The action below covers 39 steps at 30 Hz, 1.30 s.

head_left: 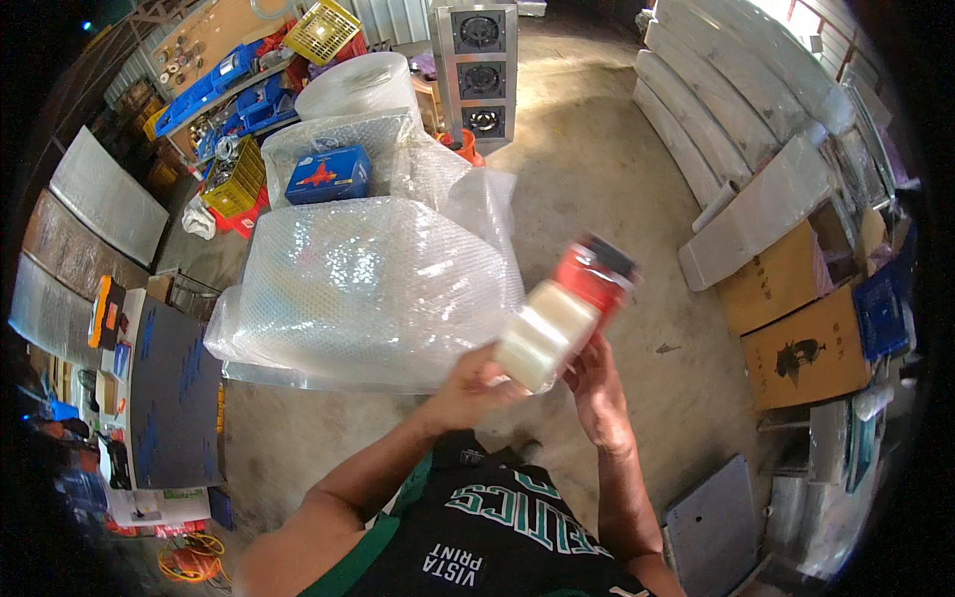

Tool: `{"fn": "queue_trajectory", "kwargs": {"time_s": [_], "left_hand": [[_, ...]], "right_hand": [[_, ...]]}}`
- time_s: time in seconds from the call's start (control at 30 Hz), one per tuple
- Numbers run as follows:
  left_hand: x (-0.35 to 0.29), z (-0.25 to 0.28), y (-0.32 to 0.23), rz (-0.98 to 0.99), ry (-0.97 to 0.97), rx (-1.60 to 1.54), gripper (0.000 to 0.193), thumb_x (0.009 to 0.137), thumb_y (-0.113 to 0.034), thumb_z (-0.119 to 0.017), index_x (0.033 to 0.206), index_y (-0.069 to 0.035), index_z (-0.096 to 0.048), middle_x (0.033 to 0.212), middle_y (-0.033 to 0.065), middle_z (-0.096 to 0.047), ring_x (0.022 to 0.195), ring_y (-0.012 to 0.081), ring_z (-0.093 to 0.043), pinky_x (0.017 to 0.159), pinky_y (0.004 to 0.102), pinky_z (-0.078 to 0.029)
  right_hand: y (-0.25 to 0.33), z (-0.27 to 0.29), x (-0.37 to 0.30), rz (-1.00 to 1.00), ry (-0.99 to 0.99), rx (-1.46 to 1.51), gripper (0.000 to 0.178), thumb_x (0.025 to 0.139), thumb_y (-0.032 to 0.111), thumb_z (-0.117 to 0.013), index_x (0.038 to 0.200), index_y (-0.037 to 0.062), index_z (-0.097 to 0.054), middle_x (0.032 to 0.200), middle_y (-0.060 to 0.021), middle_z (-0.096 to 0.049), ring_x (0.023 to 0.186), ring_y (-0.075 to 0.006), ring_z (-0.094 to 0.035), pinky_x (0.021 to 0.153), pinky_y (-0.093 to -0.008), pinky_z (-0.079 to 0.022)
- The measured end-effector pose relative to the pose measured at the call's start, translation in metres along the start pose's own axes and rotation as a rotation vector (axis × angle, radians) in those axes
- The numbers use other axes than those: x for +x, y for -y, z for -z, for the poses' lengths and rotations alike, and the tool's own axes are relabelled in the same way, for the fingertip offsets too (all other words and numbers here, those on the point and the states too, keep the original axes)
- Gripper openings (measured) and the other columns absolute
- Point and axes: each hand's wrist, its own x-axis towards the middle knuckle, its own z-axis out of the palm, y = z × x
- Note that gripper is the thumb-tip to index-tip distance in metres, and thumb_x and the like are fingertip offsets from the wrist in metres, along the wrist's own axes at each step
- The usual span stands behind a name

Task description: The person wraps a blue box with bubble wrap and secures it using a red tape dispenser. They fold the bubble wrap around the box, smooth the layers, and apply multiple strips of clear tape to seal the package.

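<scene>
In front of my body I hold a red and black tape dispenser with a wide cream-coloured roll of tape, tilted and slightly blurred. My left hand is closed at the roll's lower left edge, thumb against it. From the right, my right hand grips the dispenser's lower side; part of its fingers is hidden behind it. Just beyond my left hand a large bundle under bubble wrap lies at about knee height. A blue box with a red picture rests on the wrap's far part.
A big bubble wrap roll stands behind the bundle, near a metal cabinet with round fans. Wrapped panels lean at the right, above cardboard boxes. A dark grey board-topped table stands left. Concrete floor stretches between.
</scene>
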Motion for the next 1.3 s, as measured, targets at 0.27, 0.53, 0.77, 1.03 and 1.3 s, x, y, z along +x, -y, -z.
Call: {"fn": "queue_trajectory", "kwargs": {"time_s": [0.27,0.53,0.77,1.03,1.3], "left_hand": [[0.086,-0.067,0.040,0.251,0.173,-0.526,0.077,0.097,-0.028,-0.074,0.157,0.003,-0.037,0.142,0.0209,-0.061,0.125,0.0329,-0.065,0.105,0.0496,-0.054],[0.177,-0.051,0.108,0.258,0.058,-0.539,0.071,0.102,-0.039,-0.068,0.156,-0.002,-0.040,0.137,0.0167,-0.064,0.112,0.0282,-0.069,0.101,0.0442,-0.054],[0.265,-0.011,0.109,0.164,-0.683,0.640,0.055,0.098,-0.024,-0.074,0.145,-0.007,-0.052,0.133,0.0164,-0.061,0.119,0.0290,-0.062,0.101,0.0414,-0.051],[0.325,0.002,0.095,0.027,-0.915,1.007,0.056,0.076,-0.020,-0.082,0.128,-0.008,-0.067,0.134,0.0125,-0.063,0.123,0.0354,-0.059,0.108,0.0467,-0.045],[0.393,0.032,0.131,-0.005,-1.440,1.047,0.043,0.067,-0.007,-0.084,0.110,-0.010,-0.076,0.113,0.0087,-0.072,0.106,0.0319,-0.069,0.090,0.0408,-0.055]], "right_hand": [[0.030,0.128,0.014,-0.052,-0.055,0.314,0.117,0.063,0.040,-0.099,0.157,0.0003,-0.041,0.154,-0.0094,-0.054,0.143,-0.0275,-0.050,0.121,-0.0457,-0.037],[0.045,0.173,0.125,-0.246,0.045,0.240,0.091,0.078,0.025,-0.093,0.152,0.0010,-0.046,0.139,-0.0104,-0.063,0.124,-0.0231,-0.062,0.104,-0.0424,-0.052],[0.048,0.218,0.269,-0.244,-0.087,-0.350,0.071,0.084,0.002,-0.083,0.145,0.0052,-0.046,0.129,-0.0097,-0.064,0.111,-0.0227,-0.067,0.090,-0.0363,-0.060],[0.025,0.178,0.366,-0.031,0.453,-0.702,0.093,0.066,0.003,-0.091,0.143,0.0035,-0.039,0.131,-0.0126,-0.055,0.122,-0.0230,-0.060,0.103,-0.0401,-0.052],[0.006,0.182,0.493,0.202,0.960,-0.788,0.089,0.061,0.006,-0.092,0.138,0.0047,-0.047,0.126,-0.0169,-0.061,0.116,-0.0320,-0.065,0.100,-0.0421,-0.053]]}}
